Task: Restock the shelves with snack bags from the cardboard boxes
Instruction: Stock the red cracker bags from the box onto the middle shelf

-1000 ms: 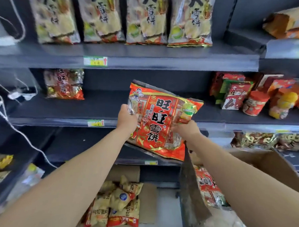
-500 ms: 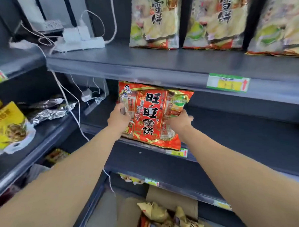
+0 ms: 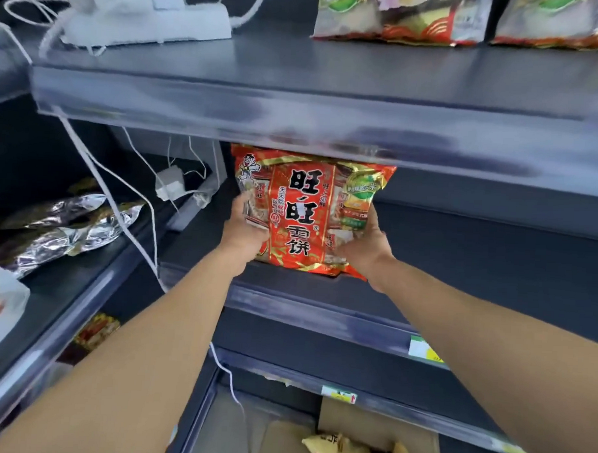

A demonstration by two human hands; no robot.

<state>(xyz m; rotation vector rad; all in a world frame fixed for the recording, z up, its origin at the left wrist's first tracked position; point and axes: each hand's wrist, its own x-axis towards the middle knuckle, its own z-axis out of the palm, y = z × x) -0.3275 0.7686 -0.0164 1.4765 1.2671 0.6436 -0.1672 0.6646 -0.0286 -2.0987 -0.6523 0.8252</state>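
Both forearms bare, no sleeves in view; left hand (image 3: 244, 229) and right hand (image 3: 367, 248) ungloved, no visible jewellery.

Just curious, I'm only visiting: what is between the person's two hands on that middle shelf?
In the head view, the red snack bag stands between the left hand and the right hand, each gripping one side.

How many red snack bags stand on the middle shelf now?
1. The red snack bag stands upright at the left end of the middle shelf, held by the left hand and right hand. The upper shelf hides part of the space.
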